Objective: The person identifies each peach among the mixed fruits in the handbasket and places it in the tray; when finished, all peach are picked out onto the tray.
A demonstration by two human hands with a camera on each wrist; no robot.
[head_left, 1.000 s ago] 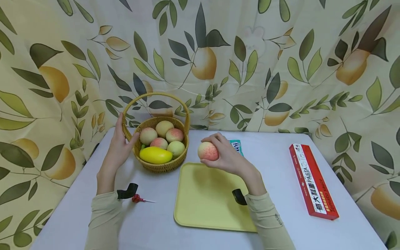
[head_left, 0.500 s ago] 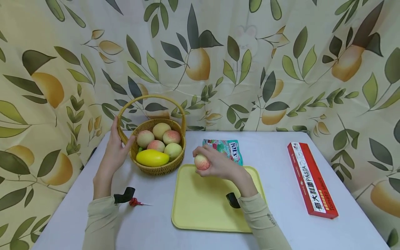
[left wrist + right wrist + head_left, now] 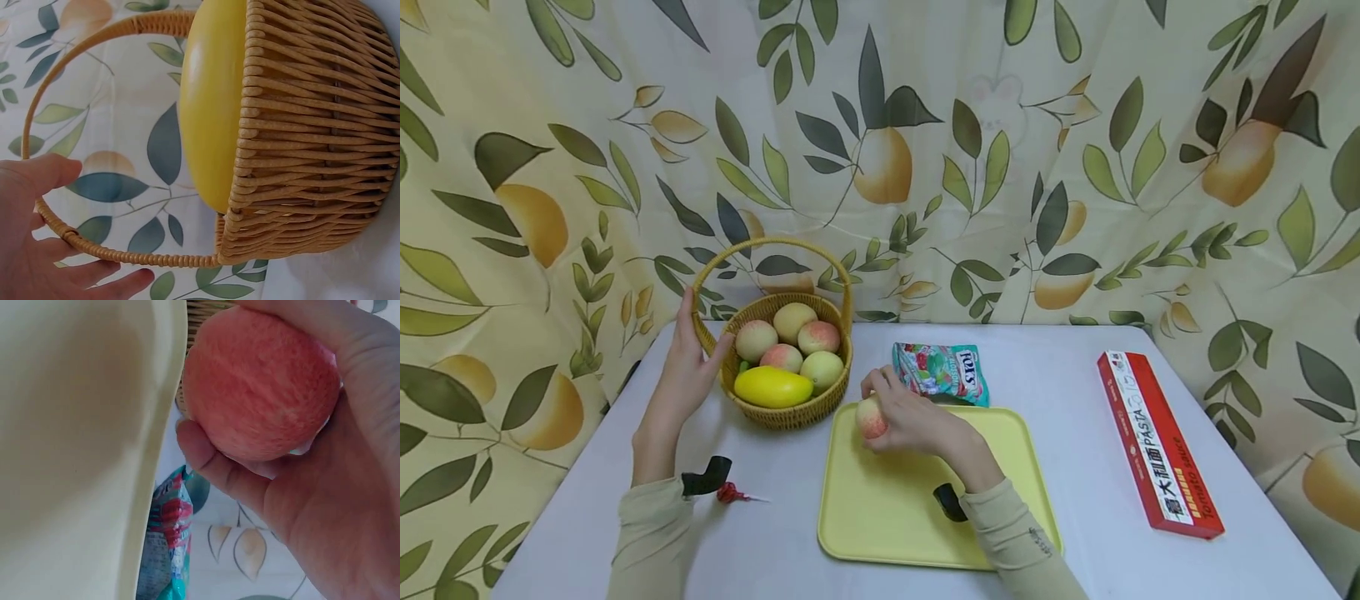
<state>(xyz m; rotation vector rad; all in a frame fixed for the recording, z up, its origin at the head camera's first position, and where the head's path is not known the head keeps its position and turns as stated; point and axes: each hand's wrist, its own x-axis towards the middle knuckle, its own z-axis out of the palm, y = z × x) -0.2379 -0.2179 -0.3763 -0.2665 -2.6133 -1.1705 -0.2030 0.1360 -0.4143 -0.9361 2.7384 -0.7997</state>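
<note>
A pink and cream peach point(image 3: 872, 418) is held in my right hand point(image 3: 921, 421), above the far left part of the yellow tray point(image 3: 880, 517). In the right wrist view the thumb and fingers curl round the peach point(image 3: 262, 384), close to the tray's rim. My left hand point(image 3: 685, 371) is at the left side of the wicker basket point(image 3: 786, 417). Its fingers and thumb are spread to either side of the basket's handle point(image 3: 119, 255), fairly straight. Several peaches and a yellow papaya-like fruit point(image 3: 772, 387) lie in the basket.
A teal candy bag marked FOX'S point(image 3: 942, 372) lies just behind the tray. A red pasta box point(image 3: 1161, 446) lies at the right of the table. A small red-wrapped lollipop point(image 3: 730, 493) is near the left wrist. A patterned curtain point(image 3: 970, 167) hangs behind the table.
My right hand has lowered the peach toward the tray and moved slightly left, uncovering the candy bag. My left hand has stayed at the basket handle.
</note>
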